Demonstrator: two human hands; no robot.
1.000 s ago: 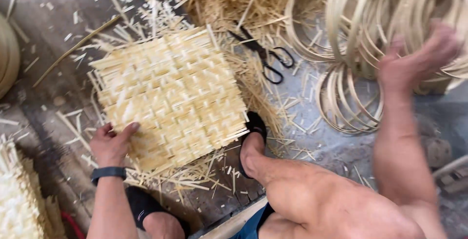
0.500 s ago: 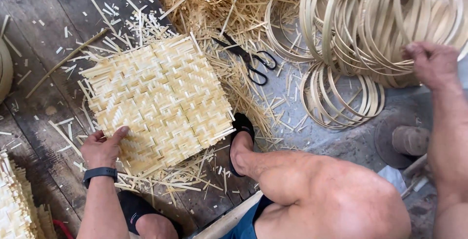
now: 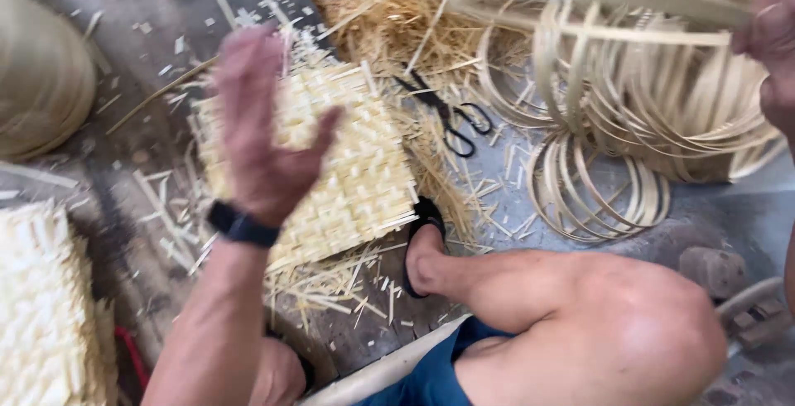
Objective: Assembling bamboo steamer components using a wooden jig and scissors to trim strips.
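Grey floor (image 3: 530, 199) littered with straw offcuts. Left hand (image 3: 263, 129), centre-left of frame, fingers spread wide, holding nothing, raised above the square pale woven bamboo mat (image 3: 348, 170) lying flat beneath it. Right hand (image 3: 770, 54), upper right edge, gripping a thin tan bamboo hoop (image 3: 596, 9) stretching leftward above the hoop pile (image 3: 629, 124).
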